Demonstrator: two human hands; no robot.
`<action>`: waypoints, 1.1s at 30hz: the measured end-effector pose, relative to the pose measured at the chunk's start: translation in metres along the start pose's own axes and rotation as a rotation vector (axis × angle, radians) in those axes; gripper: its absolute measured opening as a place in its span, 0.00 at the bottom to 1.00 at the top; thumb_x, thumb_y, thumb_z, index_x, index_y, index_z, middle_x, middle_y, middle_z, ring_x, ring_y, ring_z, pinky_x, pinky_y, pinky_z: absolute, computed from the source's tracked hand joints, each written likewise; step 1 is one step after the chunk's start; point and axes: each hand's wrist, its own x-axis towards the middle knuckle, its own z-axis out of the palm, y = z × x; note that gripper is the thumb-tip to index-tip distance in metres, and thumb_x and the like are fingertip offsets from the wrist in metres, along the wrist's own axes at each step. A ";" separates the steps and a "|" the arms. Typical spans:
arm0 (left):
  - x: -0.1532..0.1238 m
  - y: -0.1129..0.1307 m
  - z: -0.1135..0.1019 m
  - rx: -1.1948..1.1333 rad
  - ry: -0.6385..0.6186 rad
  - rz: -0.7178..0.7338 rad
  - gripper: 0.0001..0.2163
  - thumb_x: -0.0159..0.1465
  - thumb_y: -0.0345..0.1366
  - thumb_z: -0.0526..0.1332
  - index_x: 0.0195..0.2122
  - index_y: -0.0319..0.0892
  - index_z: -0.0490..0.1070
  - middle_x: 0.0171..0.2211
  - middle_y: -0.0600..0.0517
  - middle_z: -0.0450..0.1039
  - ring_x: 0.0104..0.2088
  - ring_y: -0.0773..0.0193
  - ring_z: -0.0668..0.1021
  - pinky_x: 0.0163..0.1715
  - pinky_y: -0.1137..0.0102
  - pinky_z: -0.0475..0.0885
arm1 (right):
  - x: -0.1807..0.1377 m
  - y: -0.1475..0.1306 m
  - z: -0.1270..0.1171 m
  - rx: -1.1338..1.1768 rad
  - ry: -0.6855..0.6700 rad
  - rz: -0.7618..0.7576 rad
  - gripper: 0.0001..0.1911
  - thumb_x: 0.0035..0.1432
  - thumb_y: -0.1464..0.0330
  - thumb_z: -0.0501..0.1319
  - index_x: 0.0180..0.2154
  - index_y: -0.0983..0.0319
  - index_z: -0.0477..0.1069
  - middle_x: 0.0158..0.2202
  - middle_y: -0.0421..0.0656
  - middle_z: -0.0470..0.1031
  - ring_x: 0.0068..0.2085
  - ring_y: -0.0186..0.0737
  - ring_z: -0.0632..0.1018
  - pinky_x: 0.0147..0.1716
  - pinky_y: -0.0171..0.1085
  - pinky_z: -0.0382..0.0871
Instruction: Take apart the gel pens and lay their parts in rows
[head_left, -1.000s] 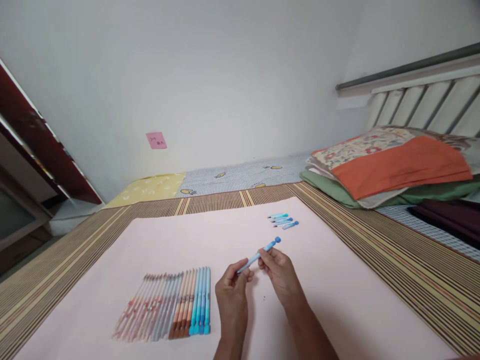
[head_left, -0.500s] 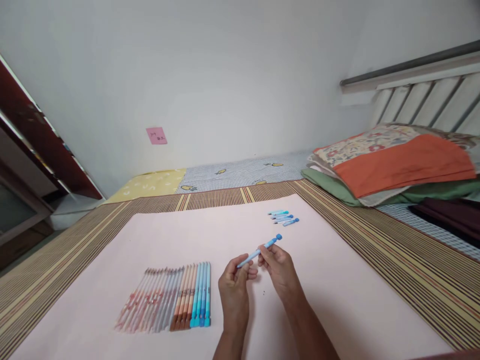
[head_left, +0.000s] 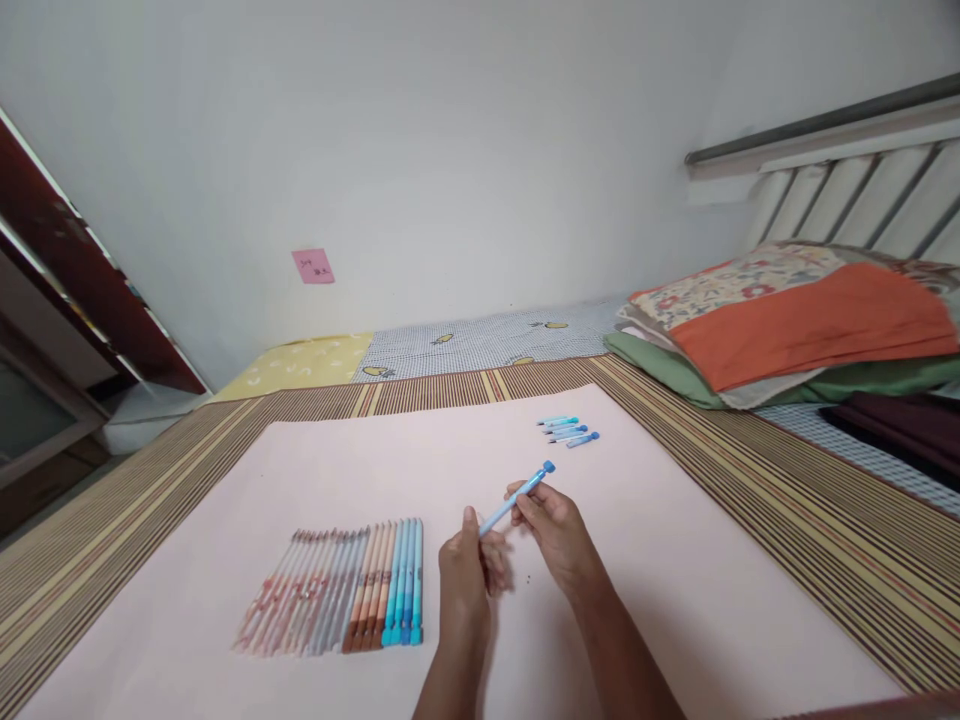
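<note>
My right hand (head_left: 551, 525) pinches a light blue pen (head_left: 511, 500) between thumb and fingers. The pen is tilted, its darker blue block-shaped end up and to the right. At its lower end is my left hand (head_left: 471, 565), thumb raised and fingers apart, slightly blurred; whether it still touches the pen is hard to see. Left of my hands lies a neat row of pens (head_left: 364, 585), running from clear with reddish patterns through grey and orange-brown to blue. Beyond my right hand lie several short blue pen pieces (head_left: 568, 432), some with dark tips.
Pale pink paper (head_left: 375, 460) covers part of a striped mat (head_left: 712, 470). Folded bedding with an orange band (head_left: 817, 325) is piled at the right, beside a white slatted rail (head_left: 862, 205). A pink note (head_left: 312, 267) is on the wall. Tiny dark specks lie below my hands.
My left hand's pinch on the pen's lower end has loosened, with the thumb now lifted. The pen has shifted slightly left in my right hand and stands a bit steeper.
</note>
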 end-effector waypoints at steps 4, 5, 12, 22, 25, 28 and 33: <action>-0.001 0.003 0.003 -0.097 -0.093 -0.016 0.32 0.51 0.64 0.69 0.35 0.34 0.76 0.19 0.51 0.72 0.15 0.69 0.70 0.16 0.75 0.59 | 0.002 0.001 -0.001 -0.045 0.068 -0.003 0.24 0.49 0.49 0.72 0.37 0.63 0.79 0.25 0.40 0.74 0.29 0.39 0.74 0.33 0.38 0.67; -0.001 0.003 0.003 -0.130 -0.102 0.002 0.31 0.49 0.59 0.73 0.40 0.35 0.76 0.22 0.51 0.75 0.17 0.69 0.72 0.18 0.75 0.62 | 0.002 0.000 -0.001 -0.068 0.088 -0.005 0.25 0.48 0.48 0.71 0.37 0.63 0.79 0.24 0.40 0.73 0.29 0.39 0.74 0.33 0.38 0.67; 0.004 -0.003 0.000 -0.142 -0.076 0.009 0.26 0.47 0.56 0.75 0.29 0.38 0.72 0.17 0.55 0.70 0.14 0.72 0.66 0.14 0.77 0.55 | 0.003 0.000 0.001 -0.117 0.108 -0.021 0.24 0.48 0.49 0.71 0.37 0.63 0.80 0.25 0.42 0.76 0.28 0.40 0.75 0.31 0.39 0.68; 0.002 0.005 -0.001 -0.324 -0.127 -0.062 0.27 0.42 0.43 0.81 0.41 0.37 0.77 0.29 0.50 0.78 0.22 0.71 0.73 0.23 0.76 0.68 | 0.002 0.001 0.001 -0.078 0.080 -0.011 0.25 0.48 0.48 0.71 0.36 0.63 0.78 0.24 0.41 0.74 0.28 0.39 0.75 0.31 0.38 0.69; 0.005 0.002 -0.002 -0.287 -0.106 -0.053 0.24 0.42 0.47 0.81 0.31 0.36 0.75 0.23 0.52 0.75 0.18 0.73 0.70 0.19 0.77 0.63 | 0.003 0.002 0.002 -0.094 0.068 -0.018 0.25 0.49 0.48 0.71 0.36 0.62 0.79 0.24 0.41 0.75 0.28 0.39 0.75 0.32 0.38 0.70; 0.006 0.000 -0.004 -0.197 -0.088 -0.137 0.28 0.45 0.58 0.76 0.28 0.35 0.74 0.17 0.53 0.70 0.15 0.73 0.67 0.14 0.77 0.56 | 0.002 0.003 0.002 -0.077 0.044 -0.026 0.24 0.50 0.48 0.70 0.37 0.62 0.79 0.25 0.41 0.75 0.29 0.39 0.76 0.33 0.39 0.70; 0.003 0.001 -0.003 -0.186 -0.113 -0.200 0.31 0.46 0.60 0.75 0.30 0.33 0.76 0.16 0.52 0.70 0.15 0.71 0.68 0.15 0.77 0.57 | 0.001 0.001 0.001 -0.076 0.056 -0.028 0.24 0.51 0.48 0.71 0.38 0.62 0.79 0.26 0.42 0.75 0.30 0.40 0.76 0.35 0.40 0.71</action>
